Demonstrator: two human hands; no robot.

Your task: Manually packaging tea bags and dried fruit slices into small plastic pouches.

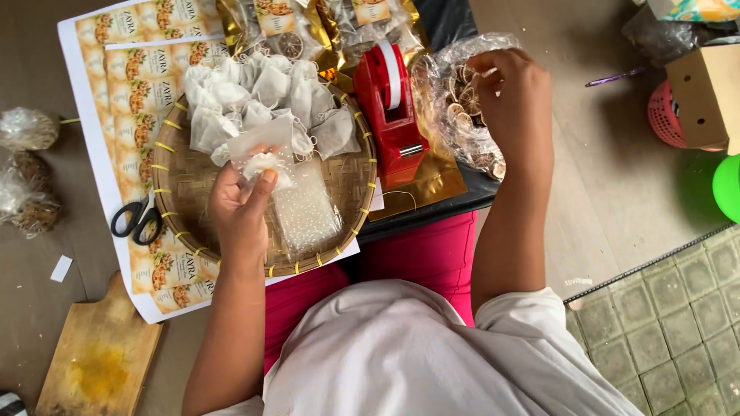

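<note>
Left hand pinching a small white sachet over the woven tray; right hand reaching into the clear bag of dried slices far right, grip hidden. Best kept: sachet mouth open, steady. One tape dispenser, one pair of scissors, sachets heaped, uncountable.

— Where does the head camera sit?
— Above the woven tray, close, facing straight down over the person's lap.
— Any second view?
— None; only floor and clutter ring the tray.
</note>
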